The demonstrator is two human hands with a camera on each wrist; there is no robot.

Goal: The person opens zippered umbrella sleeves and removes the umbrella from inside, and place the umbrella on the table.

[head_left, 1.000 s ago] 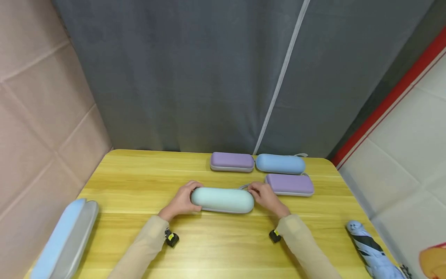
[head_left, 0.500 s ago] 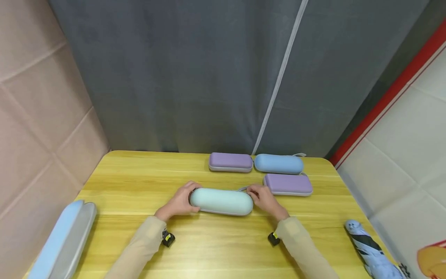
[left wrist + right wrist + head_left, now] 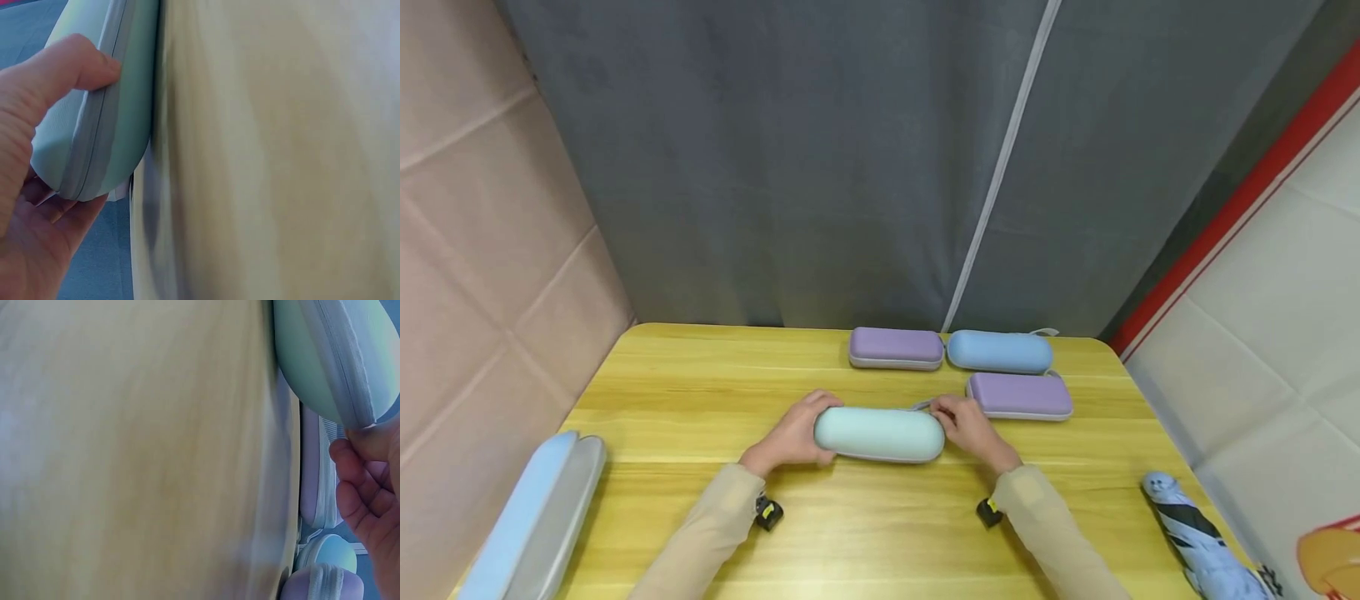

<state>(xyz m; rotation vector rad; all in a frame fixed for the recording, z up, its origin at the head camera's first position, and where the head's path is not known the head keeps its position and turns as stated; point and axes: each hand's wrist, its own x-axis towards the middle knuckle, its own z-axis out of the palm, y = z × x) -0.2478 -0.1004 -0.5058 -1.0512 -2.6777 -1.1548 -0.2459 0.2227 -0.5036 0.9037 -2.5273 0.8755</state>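
Observation:
A mint green zip case (image 3: 880, 434) with rounded ends lies across the middle of the wooden table, its grey zip seam running along the side. My left hand (image 3: 793, 431) grips its left end; in the left wrist view the thumb (image 3: 94, 65) presses on the zip band and the fingers reach round behind. At the other end is my right hand (image 3: 968, 427), fingers curled. Thumb and forefinger pinch at the end of the zip, beside a grey strap (image 3: 922, 403); what sits between those fingertips is hidden.
Behind the right hand are a purple case (image 3: 1022, 395), a blue case (image 3: 1002, 351) and another purple case (image 3: 896, 347) near the back edge. A light blue and grey case (image 3: 535, 517) is at the left edge. A folded blue umbrella (image 3: 1206, 537) lies at the right. A grey curtain (image 3: 775, 167) hangs behind.
The left hand has shifted slightly to the right at the case's left end, its fingers a little farther along. The right hand stays almost in place, still pinching.

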